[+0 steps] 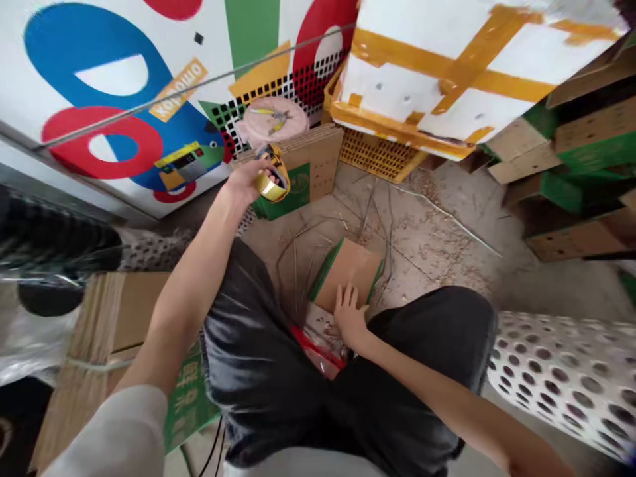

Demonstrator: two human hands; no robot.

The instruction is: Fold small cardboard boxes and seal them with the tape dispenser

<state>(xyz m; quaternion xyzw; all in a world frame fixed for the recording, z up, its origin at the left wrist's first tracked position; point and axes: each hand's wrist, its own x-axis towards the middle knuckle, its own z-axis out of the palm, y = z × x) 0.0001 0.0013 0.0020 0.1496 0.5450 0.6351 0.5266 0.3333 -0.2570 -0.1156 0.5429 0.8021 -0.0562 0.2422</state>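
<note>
Head view, left hand gripping shiny yellow tape roll, right hand open flat on green-edged brown carton

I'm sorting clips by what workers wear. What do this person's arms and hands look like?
The left hand and right hand are bare: no gloves, rings or watch visible. The left arm is uncovered up to a short pale grey-white sleeve at the shoulder. The right arm is uncovered to the picture's edge; no sleeve shows.
</note>
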